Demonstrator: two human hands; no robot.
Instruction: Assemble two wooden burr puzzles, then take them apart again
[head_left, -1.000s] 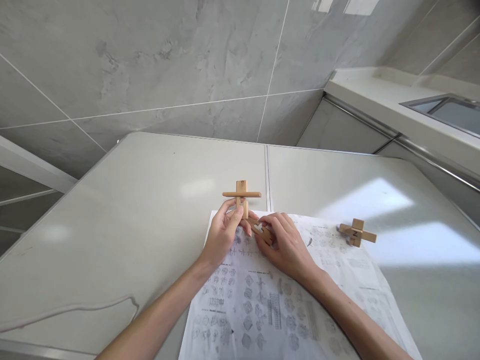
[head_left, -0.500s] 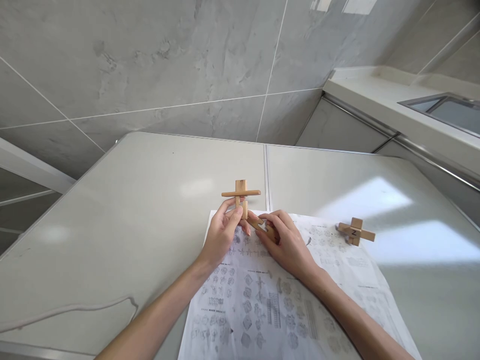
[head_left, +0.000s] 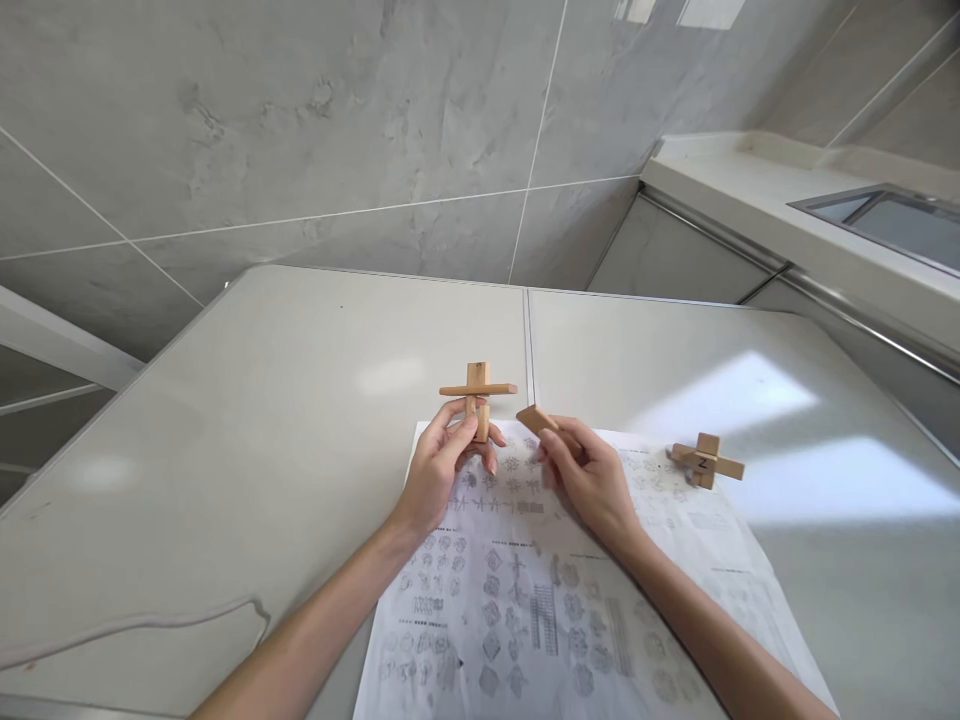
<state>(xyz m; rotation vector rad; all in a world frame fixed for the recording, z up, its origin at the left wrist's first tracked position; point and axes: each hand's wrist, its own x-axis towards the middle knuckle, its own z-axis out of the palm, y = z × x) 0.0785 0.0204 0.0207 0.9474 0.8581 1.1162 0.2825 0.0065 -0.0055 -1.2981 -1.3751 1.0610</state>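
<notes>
My left hand point(head_left: 439, 458) is closed around the lower part of a cross-shaped assembly of wooden puzzle pieces point(head_left: 478, 376), held upright above the top edge of the paper. A flat bar crosses it, and a dark mark shows on its top block. To the right, my right hand point(head_left: 592, 478) pinches a single wooden puzzle piece point(head_left: 535, 418), tilted and apart from the assembly. Fingers cover the piece's near end. Under both hands lies a printed instruction sheet point(head_left: 480, 590) with rows of small diagrams.
Another assembled wooden cross point(head_left: 706, 461), marked with a character like Z or 2, rests at the sheet's right edge. A pale cord point(head_left: 135, 622) lies on the white table point(head_left: 300, 400) at left. A counter with a sink point(head_left: 885, 225) stands at back right.
My right hand has drawn its wooden piece away from the left hand and turned it, so its flat end now points up and left. The left hand's assembly stays nearly in place.
</notes>
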